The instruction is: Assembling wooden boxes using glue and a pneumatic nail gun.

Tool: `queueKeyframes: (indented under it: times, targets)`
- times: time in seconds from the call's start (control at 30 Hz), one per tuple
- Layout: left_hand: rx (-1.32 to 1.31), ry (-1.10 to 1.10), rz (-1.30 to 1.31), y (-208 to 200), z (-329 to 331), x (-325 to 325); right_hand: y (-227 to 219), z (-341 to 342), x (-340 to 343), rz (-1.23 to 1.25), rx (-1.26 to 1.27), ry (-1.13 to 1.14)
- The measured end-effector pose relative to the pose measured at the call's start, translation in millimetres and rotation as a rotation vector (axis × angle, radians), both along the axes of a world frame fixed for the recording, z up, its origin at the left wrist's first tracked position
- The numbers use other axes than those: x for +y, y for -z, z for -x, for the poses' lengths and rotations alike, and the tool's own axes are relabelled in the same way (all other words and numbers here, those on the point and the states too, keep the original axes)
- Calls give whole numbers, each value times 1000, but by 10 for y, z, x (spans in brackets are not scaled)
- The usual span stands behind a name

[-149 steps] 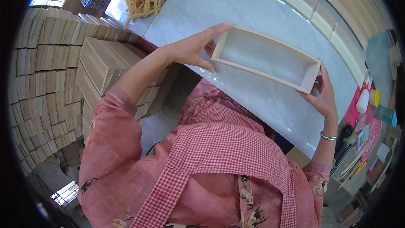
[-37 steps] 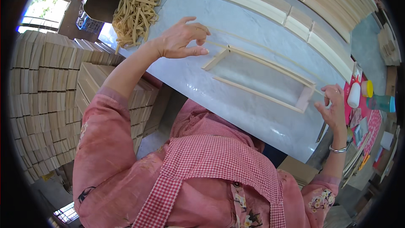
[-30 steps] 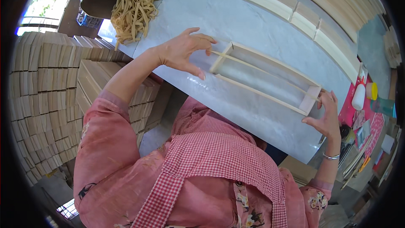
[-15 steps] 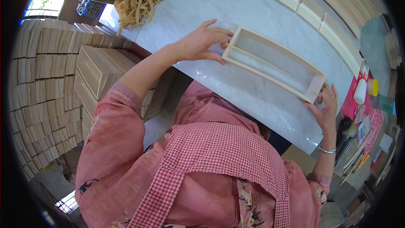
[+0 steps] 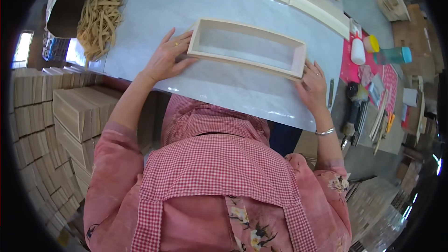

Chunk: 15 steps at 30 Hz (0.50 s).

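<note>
Frame (image 5: pixel 254 30), at the table (image 5: pixel 154 14), looks light and stiff, best held by its short ends, where left hand (image 5: pixel 165 61) and right hand (image 5: pixel 311 86) sit, whether gripping or merely touching unclear.

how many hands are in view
2: the left hand at the left end of the frame, the right hand at its right end; no others show.

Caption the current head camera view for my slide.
Left hand and right hand at opposite ends of a rectangular wooden frame over a pale table.
</note>
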<state>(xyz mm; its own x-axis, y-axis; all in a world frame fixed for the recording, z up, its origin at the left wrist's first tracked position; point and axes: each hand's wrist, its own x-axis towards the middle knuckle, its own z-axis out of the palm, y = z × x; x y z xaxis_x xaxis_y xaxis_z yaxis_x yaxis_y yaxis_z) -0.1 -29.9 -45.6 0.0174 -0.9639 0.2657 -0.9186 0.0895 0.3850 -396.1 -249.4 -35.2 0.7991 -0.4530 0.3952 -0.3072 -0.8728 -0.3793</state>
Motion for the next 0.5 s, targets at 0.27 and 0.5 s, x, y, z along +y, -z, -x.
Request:
queueKeyframes:
  times: [0.27,0.5]
  targets:
    - [140,0,-132,-24,-105,-71,-20,-19,-273,-282,-13,34]
    - [67,-36,-98,-52,-45,-148,59,-135,-376,-69,18,98]
